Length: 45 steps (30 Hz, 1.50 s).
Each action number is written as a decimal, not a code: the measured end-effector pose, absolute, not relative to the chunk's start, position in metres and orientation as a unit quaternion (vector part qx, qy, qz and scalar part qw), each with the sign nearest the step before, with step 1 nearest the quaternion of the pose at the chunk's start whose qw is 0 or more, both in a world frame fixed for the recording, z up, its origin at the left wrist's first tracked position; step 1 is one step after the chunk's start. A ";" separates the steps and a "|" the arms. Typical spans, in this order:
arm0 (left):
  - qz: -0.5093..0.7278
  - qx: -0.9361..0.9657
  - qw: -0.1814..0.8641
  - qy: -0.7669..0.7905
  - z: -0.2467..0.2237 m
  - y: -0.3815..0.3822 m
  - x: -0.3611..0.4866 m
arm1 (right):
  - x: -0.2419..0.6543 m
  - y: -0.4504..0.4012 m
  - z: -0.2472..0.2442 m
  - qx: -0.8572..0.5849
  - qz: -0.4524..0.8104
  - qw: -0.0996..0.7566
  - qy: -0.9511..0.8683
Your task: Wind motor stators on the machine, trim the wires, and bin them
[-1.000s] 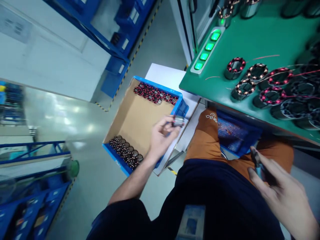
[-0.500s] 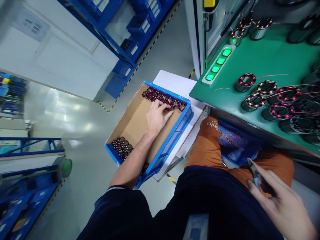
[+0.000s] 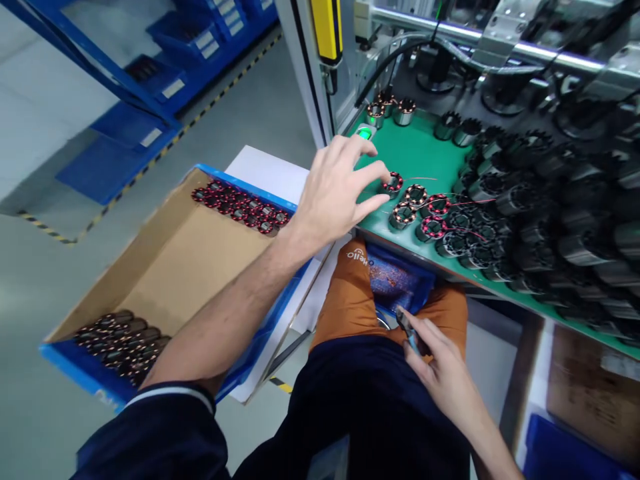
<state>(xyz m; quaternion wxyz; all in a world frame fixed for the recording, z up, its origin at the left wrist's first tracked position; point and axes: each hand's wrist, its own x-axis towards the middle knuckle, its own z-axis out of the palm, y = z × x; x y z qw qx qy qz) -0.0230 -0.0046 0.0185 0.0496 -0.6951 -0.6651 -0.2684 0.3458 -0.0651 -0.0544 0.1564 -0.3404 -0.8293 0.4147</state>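
My left hand (image 3: 340,187) is over the near left corner of the green work surface, fingers spread and holding nothing. Its fingertips are at a motor stator with red windings (image 3: 393,185); whether they touch it I cannot tell. A loose red wire runs out from that stator. Beside it stand several wound stators, copper-coloured ones (image 3: 403,215) and red ones (image 3: 432,228), some trailing wires. Low over my lap, my right hand (image 3: 443,357) is closed around small cutting pliers (image 3: 409,330) with blue handles, jaws pointing up and away from me.
Left of me, a blue crate (image 3: 93,383) lined with cardboard holds red-wound stators (image 3: 240,203) at its far end and copper-wound ones (image 3: 123,343) at the near end. Dark stator cores (image 3: 530,200) crowd the right of the bench. Below hangs a blue bin (image 3: 400,277) with wire scraps.
My left hand has left the red-wound stators in the crate and moved right to the bench, its fingers now spread. The view has turned right. My right hand still holds the pliers.
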 end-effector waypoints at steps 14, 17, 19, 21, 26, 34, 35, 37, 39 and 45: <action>-0.439 -0.648 0.037 -0.621 0.022 0.008 -0.015 | 0.371 -0.077 -0.065 -0.437 0.464 0.193 -0.746; -0.505 -0.629 0.007 -0.591 0.044 -0.039 0.032 | 0.369 -0.073 -0.052 -0.429 0.470 0.222 -0.739; -0.474 -0.652 -0.029 -0.591 0.047 -0.067 0.065 | 0.366 -0.071 -0.042 -0.409 0.471 0.243 -0.743; -0.449 -0.669 -0.059 -0.590 0.039 -0.084 0.091 | 0.363 -0.069 -0.032 -0.393 0.474 0.253 -0.746; -0.455 -0.674 -0.075 -0.577 0.008 -0.088 0.113 | 0.361 -0.063 -0.020 -0.384 0.488 0.252 -0.742; -0.454 -0.683 -0.108 -0.561 0.011 -0.089 0.117 | 0.371 -0.065 -0.025 -0.379 0.499 0.241 -0.741; -0.459 -0.679 -0.121 -0.560 0.011 -0.091 0.118 | 0.372 -0.066 -0.024 -0.383 0.494 0.237 -0.744; -0.466 -0.666 -0.159 -0.560 0.012 -0.093 0.120 | 0.372 -0.067 -0.022 -0.391 0.480 0.229 -0.751; -0.469 -0.656 -0.192 -0.559 0.011 -0.095 0.120 | 0.371 -0.067 -0.019 -0.392 0.465 0.232 -0.759; -0.469 -0.644 -0.229 -0.560 0.012 -0.101 0.117 | 0.365 -0.068 -0.013 -0.394 0.438 0.246 -0.770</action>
